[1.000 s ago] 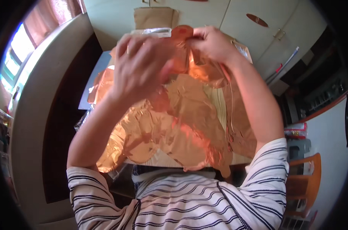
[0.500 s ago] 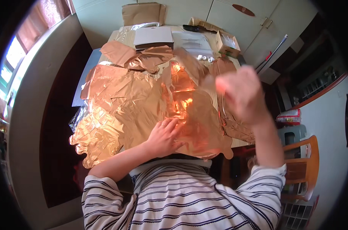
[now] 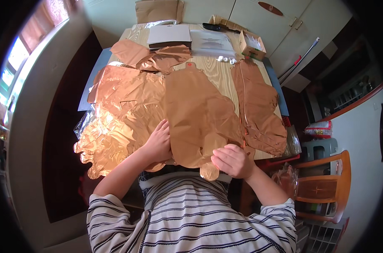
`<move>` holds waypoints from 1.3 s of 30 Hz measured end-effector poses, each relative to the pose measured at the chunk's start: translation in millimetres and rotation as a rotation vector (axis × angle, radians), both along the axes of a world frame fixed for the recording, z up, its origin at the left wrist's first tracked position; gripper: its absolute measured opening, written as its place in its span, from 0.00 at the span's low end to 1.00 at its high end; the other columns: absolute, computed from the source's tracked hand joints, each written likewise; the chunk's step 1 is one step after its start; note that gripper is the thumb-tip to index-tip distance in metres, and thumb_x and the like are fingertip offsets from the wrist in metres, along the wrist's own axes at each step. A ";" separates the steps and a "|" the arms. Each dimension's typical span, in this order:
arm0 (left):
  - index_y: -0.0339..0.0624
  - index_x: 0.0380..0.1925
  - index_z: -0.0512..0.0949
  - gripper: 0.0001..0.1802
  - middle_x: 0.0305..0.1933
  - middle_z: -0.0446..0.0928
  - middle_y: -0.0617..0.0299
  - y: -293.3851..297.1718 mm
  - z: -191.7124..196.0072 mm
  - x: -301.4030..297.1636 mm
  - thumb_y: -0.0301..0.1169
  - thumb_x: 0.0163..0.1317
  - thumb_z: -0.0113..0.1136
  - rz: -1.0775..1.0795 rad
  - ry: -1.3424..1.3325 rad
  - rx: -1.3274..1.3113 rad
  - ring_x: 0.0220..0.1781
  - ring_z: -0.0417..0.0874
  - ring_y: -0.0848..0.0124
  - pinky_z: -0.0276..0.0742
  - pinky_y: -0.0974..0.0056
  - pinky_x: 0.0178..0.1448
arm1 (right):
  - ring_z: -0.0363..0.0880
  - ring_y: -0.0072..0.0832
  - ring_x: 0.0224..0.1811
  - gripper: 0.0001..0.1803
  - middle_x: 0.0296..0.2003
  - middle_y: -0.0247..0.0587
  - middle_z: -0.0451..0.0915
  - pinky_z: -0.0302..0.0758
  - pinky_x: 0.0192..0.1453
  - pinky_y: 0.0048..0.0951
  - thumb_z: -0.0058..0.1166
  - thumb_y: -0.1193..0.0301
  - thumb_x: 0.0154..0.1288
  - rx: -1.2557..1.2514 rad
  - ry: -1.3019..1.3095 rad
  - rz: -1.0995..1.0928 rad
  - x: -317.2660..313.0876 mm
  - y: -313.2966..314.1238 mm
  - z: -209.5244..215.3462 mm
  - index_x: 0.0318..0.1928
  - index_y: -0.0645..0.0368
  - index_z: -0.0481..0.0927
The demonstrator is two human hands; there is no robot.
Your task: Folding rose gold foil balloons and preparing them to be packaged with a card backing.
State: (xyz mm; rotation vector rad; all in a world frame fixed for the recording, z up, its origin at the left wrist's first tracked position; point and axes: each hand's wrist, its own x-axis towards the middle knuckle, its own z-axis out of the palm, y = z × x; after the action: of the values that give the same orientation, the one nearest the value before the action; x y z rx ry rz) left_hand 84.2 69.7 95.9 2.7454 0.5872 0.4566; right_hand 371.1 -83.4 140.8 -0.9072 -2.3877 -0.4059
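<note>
In front of me on the table lies a flat, uninflated copper-coloured foil balloon (image 3: 191,111), its outline rounded and lobed, with a small tab at its far end. My left hand (image 3: 159,142) rests along its left edge, fingers stretched forward; the thumb is hidden. At the near right edge, my right hand (image 3: 234,161) is closed, with the foil pinched between thumb and fingers beside a small rounded lobe (image 3: 209,172) that hangs past the table edge. Shinier crumpled copper foil balloons (image 3: 119,118) lie spread out to the left.
A folded copper foil balloon (image 3: 263,109) lies on the right. Another foil piece (image 3: 132,55) is at the far left. Behind stand a white-topped stack (image 3: 169,36), a clear plastic bag (image 3: 212,42), small white pieces (image 3: 226,60) and a small open box (image 3: 252,44). A wooden chair (image 3: 322,185) stands right.
My right hand has come down from its raised, blurred position to the balloon's near edge. The balloon now lies flatter with its matte side up. My left hand has shifted left.
</note>
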 end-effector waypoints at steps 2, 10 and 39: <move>0.38 0.66 0.72 0.37 0.72 0.68 0.46 2.6 0.3 0.0 0.40 0.55 0.64 0.019 -0.017 -0.025 0.79 0.60 0.47 0.52 0.41 0.81 | 0.85 0.34 0.45 0.13 0.43 0.44 0.85 0.80 0.54 0.38 0.64 0.71 0.61 -0.016 0.023 -0.005 3.7 5.2 -0.4 0.45 0.61 0.84; 0.37 0.66 0.71 0.35 0.74 0.67 0.46 5.4 6.5 -2.1 0.44 0.63 0.62 0.032 -0.011 -0.032 0.79 0.61 0.45 0.54 0.41 0.80 | 0.86 0.37 0.43 0.12 0.42 0.46 0.85 0.81 0.50 0.38 0.63 0.72 0.63 -0.017 -0.020 -0.082 10.5 -7.7 -1.4 0.47 0.63 0.83; 0.36 0.58 0.79 0.21 0.65 0.75 0.48 -2.0 34.7 -5.4 0.29 0.65 0.61 0.076 -0.113 -0.167 0.70 0.73 0.48 0.69 0.47 0.72 | 0.82 0.38 0.51 0.13 0.45 0.45 0.84 0.75 0.64 0.46 0.57 0.71 0.63 -0.109 -0.136 -0.303 -10.7 -23.7 -21.1 0.47 0.62 0.84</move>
State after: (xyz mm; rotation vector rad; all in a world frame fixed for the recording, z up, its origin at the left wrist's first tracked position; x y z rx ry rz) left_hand 78.7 67.7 130.6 2.5282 0.6707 0.5501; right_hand 360.5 -107.1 119.7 -1.3379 -2.4173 -0.4683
